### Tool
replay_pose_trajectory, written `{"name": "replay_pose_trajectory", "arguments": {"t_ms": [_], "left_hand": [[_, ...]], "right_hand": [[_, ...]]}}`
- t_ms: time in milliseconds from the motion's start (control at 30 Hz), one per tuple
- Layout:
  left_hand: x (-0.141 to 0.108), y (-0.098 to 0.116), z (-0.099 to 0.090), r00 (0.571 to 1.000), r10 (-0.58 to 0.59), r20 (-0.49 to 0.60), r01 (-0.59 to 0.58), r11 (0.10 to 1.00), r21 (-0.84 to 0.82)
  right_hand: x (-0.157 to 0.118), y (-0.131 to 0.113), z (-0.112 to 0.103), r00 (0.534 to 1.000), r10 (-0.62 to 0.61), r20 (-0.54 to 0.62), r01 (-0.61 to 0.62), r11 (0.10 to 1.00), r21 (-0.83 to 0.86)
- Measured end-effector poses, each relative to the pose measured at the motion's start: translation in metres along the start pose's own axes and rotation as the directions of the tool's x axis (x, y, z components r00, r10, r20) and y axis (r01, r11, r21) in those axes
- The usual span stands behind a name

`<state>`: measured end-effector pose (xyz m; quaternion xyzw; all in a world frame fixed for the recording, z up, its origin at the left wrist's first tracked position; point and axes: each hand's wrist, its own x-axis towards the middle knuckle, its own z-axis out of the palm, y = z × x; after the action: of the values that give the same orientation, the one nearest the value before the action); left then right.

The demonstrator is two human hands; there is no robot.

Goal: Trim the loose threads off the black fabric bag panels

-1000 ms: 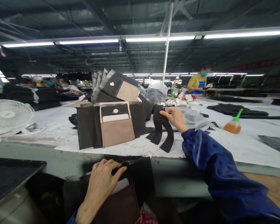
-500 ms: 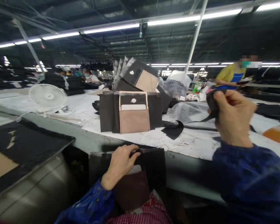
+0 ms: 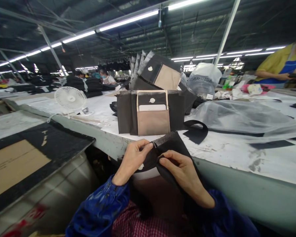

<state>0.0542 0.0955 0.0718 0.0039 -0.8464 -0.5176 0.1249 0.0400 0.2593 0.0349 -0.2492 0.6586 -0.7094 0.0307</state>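
Observation:
My left hand (image 3: 134, 158) pinches the top edge of a black fabric bag panel (image 3: 174, 141) between thumb and fingers. The panel hangs over my lap at the table edge and carries a dark brown pocket (image 3: 160, 194), a white strip along the pocket top and a pale round sticker (image 3: 141, 167). Close beside, my right hand (image 3: 185, 174) is closed on a black fabric strip (image 3: 165, 172) at the panel's upper part. Where the strip meets the panel is partly hidden by my fingers. In front, a similar panel with a tan pocket (image 3: 153, 122) stands upright on the table.
Behind it leans a stack of similar panels (image 3: 169, 73). A white fan (image 3: 70, 98) stands left, and clear plastic sheeting (image 3: 234, 113) lies right on the white-covered table (image 3: 227, 161). A black-covered surface (image 3: 71, 136) is at left. A co-worker in yellow (image 3: 276, 67) stands far right.
My right hand has come down from the right with the black strip to the panel beside my left hand. The panel has risen to the table edge, and the view has turned right.

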Motion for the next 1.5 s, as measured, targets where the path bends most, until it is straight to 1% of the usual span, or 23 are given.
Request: {"name": "replay_pose_trajectory", "arguments": {"t_ms": [67,133,233,300,467,567,700,933,1200,1500], "left_hand": [[-0.005,-0.003,0.001,1.0,0.008,-0.005,-0.008,1.0,0.014],[-0.01,-0.004,0.001,1.0,0.022,0.005,-0.022,1.0,0.015],[-0.016,-0.002,0.0,0.999,0.026,0.044,-0.026,1.0,0.0],[-0.018,-0.001,-0.001,0.998,0.001,0.065,0.001,1.0,-0.028],[-0.018,-0.001,-0.002,0.992,-0.068,0.108,0.08,0.99,-0.112],[-0.017,-0.002,-0.002,0.988,-0.092,0.126,0.107,0.987,-0.123],[-0.017,-0.003,-0.002,0.987,-0.082,0.136,0.1,0.986,-0.137],[-0.017,-0.002,0.0,0.989,-0.064,0.136,0.083,0.988,-0.132],[-0.018,0.003,-0.001,0.982,-0.085,0.166,0.111,0.982,-0.152],[-0.019,0.004,-0.001,0.981,-0.086,0.173,0.114,0.98,-0.162]], "right_hand": [[-0.002,-0.001,0.005,0.998,-0.058,-0.004,0.058,0.998,-0.027],[-0.004,-0.001,0.009,0.996,-0.079,-0.045,0.077,0.997,-0.027],[-0.003,0.002,0.012,0.989,-0.044,-0.145,0.042,0.999,-0.013],[0.0,0.005,0.012,0.985,-0.03,-0.169,0.026,0.999,-0.029],[0.005,0.009,0.011,0.986,-0.064,-0.156,0.051,0.995,-0.086],[0.006,0.011,0.009,0.99,-0.024,-0.141,0.014,0.997,-0.07],[0.008,0.015,0.007,0.991,0.014,-0.132,-0.019,0.999,-0.036],[0.013,0.019,0.002,0.993,0.01,-0.115,-0.014,0.999,-0.036],[0.01,0.018,-0.001,0.991,-0.077,-0.107,0.066,0.993,-0.102],[0.013,0.012,-0.004,0.989,-0.12,-0.089,0.104,0.981,-0.165]]}}
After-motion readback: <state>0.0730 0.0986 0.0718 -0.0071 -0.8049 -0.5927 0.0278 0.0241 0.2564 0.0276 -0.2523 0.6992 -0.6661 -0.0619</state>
